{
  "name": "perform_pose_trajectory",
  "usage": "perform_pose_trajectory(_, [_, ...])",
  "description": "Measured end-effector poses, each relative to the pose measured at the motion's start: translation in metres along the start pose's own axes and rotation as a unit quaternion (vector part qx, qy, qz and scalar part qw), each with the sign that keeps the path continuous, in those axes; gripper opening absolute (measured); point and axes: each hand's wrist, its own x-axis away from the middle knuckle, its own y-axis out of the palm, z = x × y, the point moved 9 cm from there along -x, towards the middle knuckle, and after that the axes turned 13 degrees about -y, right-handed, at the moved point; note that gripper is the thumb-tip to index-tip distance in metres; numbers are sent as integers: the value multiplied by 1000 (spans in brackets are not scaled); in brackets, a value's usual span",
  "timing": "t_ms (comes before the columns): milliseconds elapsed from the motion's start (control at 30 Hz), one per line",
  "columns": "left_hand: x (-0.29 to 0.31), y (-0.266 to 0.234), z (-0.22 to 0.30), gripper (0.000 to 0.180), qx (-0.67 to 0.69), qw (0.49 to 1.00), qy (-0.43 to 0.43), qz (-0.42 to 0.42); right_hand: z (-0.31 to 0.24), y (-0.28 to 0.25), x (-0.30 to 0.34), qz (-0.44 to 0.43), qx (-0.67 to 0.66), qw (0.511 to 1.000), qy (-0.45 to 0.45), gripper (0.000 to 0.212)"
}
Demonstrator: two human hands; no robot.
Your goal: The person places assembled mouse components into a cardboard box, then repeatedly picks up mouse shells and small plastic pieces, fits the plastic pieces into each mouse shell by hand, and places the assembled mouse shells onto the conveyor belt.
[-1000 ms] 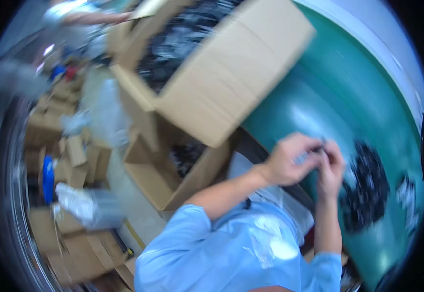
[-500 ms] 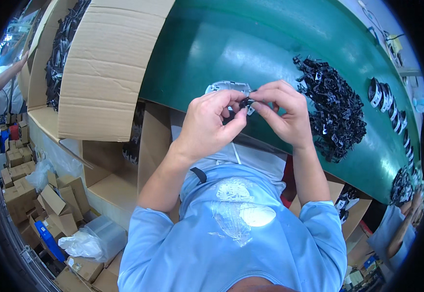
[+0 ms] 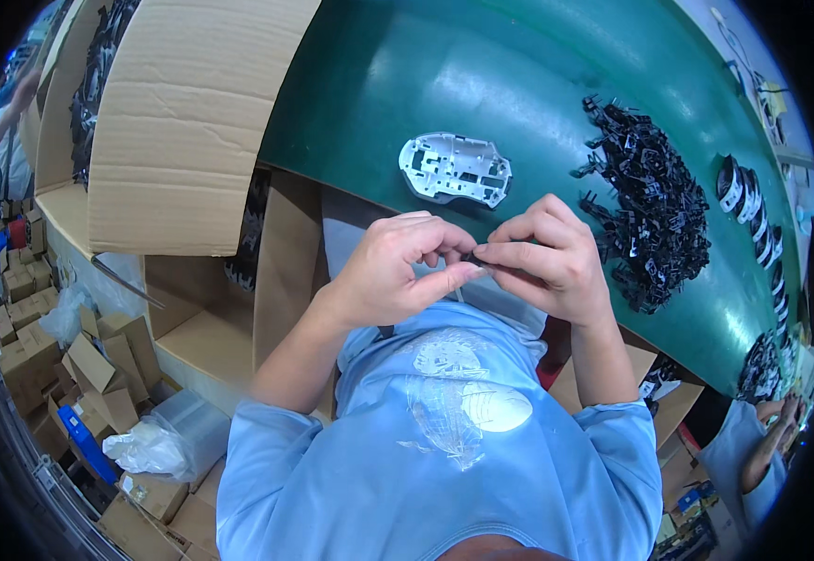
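Note:
My left hand [image 3: 405, 265] and my right hand [image 3: 551, 260] meet over the table's near edge, fingertips pinched together. Between them is a small black plastic part [image 3: 470, 257], mostly covered by the fingers. Just beyond my hands, a grey moulded plastic shell [image 3: 456, 154] with cut-outs and ribs lies on the green table [image 3: 370, 112]; neither hand touches it. To the right of my right hand spreads a heap of small black plastic clips [image 3: 655, 210].
A large cardboard box [image 3: 169, 126] with black parts stands at the left. Open cartons [image 3: 290, 271] sit below the table edge. Curved black-and-silver pieces [image 3: 748, 196] line the table's far right. One co-worker's arm [image 3: 770, 447] shows at the lower right, another's [image 3: 0, 140] at the far left.
Both hands have drawn back toward my body with the small black part between them. The grey shell, earlier mostly behind my fingers, is now in full view.

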Motion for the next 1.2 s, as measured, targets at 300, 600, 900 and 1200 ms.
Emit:
perform_pose_trajectory(300, [7,0,-11,19,109,993,-40,20,5,3,-6,22,-73,997,16,24])
perform_pose_trajectory(600, [22,16,-38,21,399,906,-73,126,-9,9,-7,91,-52,994,-37,28])
perform_pose_trajectory(900, [26,1,-27,24,248,948,27,198,7,12,6,152,-137,978,47,31])
perform_pose_trajectory(1200, [15,29,-50,13,566,804,-185,-6,-2,2,-3,107,-103,988,-37,31])
